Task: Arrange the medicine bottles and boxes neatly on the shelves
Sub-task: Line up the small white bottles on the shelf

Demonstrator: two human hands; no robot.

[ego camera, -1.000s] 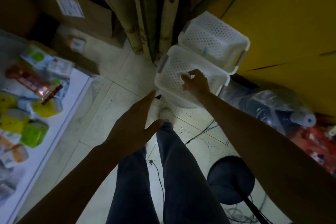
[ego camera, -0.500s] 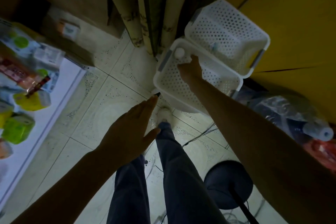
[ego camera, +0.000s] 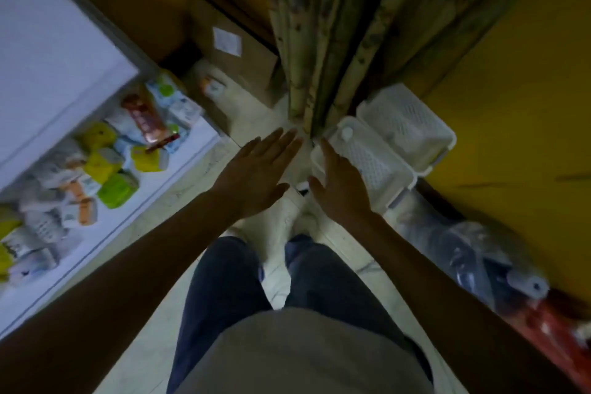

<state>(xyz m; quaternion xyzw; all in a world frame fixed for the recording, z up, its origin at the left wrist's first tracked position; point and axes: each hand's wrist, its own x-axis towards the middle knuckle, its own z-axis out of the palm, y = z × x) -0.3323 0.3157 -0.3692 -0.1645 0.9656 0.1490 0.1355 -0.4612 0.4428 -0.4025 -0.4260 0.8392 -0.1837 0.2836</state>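
Both hands hang over the tiled floor with straight fingers and hold nothing. My left hand [ego camera: 256,176] is spread above the floor left of centre. My right hand [ego camera: 342,189] hovers at the near left corner of a white perforated basket [ego camera: 393,169]. One small white bottle [ego camera: 347,133] lies at that basket's far corner. A second white basket [ego camera: 412,121] stands behind it. On the left, a white shelf [ego camera: 179,166] carries a jumble of medicine boxes and packets [ego camera: 108,163], yellow, green, white and orange.
A cardboard box [ego camera: 243,64] with a label sits on the floor behind the shelf. Patterned curtains [ego camera: 319,41] hang ahead. A yellow wall [ego camera: 511,105] runs along the right, with plastic-wrapped goods [ego camera: 463,259] and a red pack at its foot. My legs stand below.
My right hand has come out of the near basket, leaving the white bottle inside, and now hovers open at its corner. My left hand has moved forward. The view swung left towards the shelf.
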